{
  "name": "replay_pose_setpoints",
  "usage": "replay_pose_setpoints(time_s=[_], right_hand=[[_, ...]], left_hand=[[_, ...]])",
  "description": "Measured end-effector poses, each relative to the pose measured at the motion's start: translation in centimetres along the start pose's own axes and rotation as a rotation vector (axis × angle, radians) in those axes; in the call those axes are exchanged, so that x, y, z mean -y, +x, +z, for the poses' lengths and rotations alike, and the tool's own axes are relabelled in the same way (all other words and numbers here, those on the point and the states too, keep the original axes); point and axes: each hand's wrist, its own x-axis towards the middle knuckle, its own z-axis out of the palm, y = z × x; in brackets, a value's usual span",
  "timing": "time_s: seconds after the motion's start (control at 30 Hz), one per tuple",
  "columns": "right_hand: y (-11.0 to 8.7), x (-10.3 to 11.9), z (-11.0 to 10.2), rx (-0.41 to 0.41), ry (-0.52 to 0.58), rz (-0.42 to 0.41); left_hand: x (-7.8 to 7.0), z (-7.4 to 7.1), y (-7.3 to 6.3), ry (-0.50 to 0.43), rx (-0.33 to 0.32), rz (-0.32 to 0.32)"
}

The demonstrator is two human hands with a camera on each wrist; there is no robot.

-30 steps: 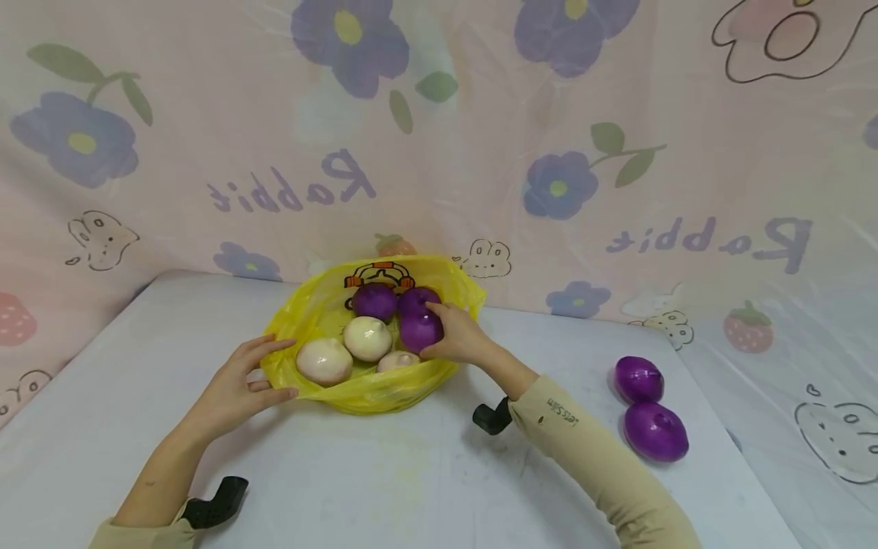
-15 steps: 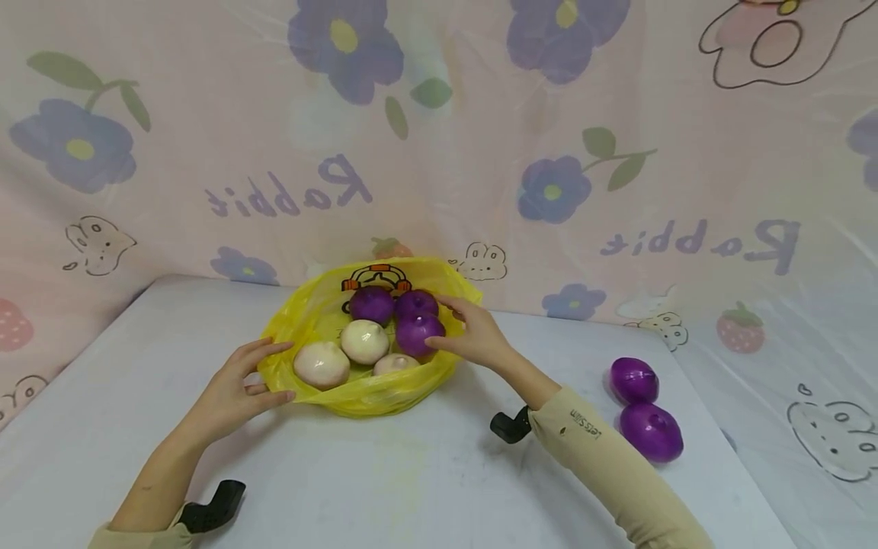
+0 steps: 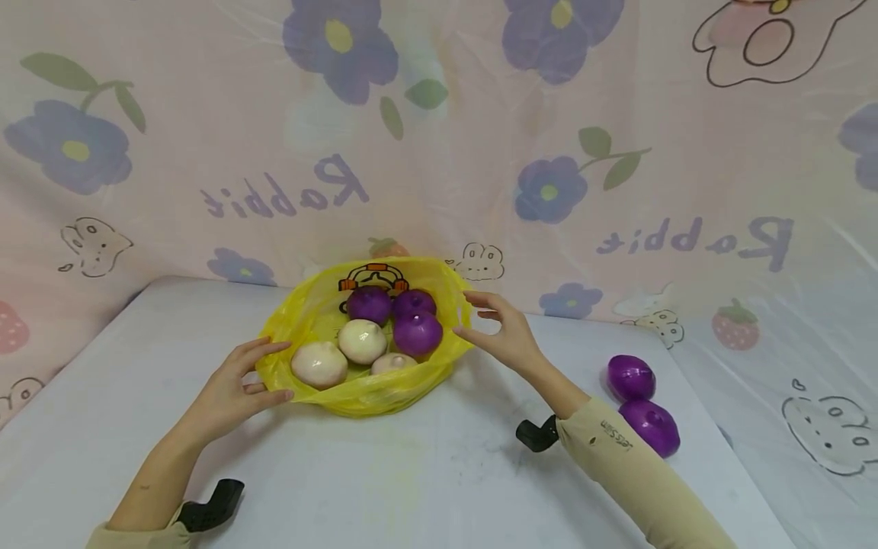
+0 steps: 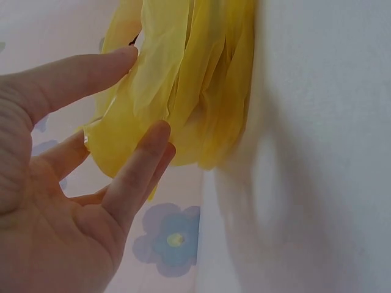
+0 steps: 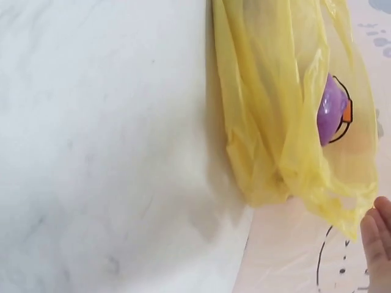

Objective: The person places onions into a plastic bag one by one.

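Note:
In the head view a yellow plastic bag [image 3: 384, 398] lies with its mouth open toward me. Inside are several glossy onions: purple onions [image 3: 418, 333] at the right and back, white onions [image 3: 362, 341] at the left and front, one partly hidden by the front rim. My left hand [image 3: 222, 396] touches the bag's left rim, thumb and fingers spread apart; the left wrist view shows its fingertips [image 4: 156, 131] against the yellow plastic. At the right rim, my right hand [image 3: 504, 332] has its thumb and fingers parted, fingertips right at the bag's edge, holding no onion.
Two more purple onions [image 3: 650, 427] sit together on the white table [image 3: 411, 480] at the right. A patterned cloth [image 3: 439, 152] with flowers and rabbits hangs behind the table. Black wrist mounts [image 3: 213, 507] stick out from both sleeves.
My right hand has let go of a purple onion inside the bag and drawn back rightward to the rim. My left hand has stayed at the left rim. The view has shifted slightly.

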Motion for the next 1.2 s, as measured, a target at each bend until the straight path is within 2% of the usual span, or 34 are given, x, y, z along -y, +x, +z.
replay_pose_setpoints(time_s=[0.3,0.57,0.83,1.07,1.2], right_hand=[[-1.0,-1.0,-1.6,-0.049,-0.008,0.012],[-2.5,-2.5,-3.6,-0.111,-0.022,0.075],[-4.0,-0.6,-4.8,-0.141,-0.040,0.097],[-4.5,-4.1,-6.0,-0.179,-0.079,0.141],[-5.3,-5.1,-6.8,-0.214,-0.093,0.169]], left_hand=[[0.0,0.2,0.2,0.016,-0.002,0.005],[0.4,0.3,0.3,0.016,0.001,-0.001],[0.6,0.3,0.3,0.008,0.001,0.007],[0.6,0.3,0.3,0.018,-0.003,0.010],[0.7,0.4,0.3,0.011,-0.004,0.017]])
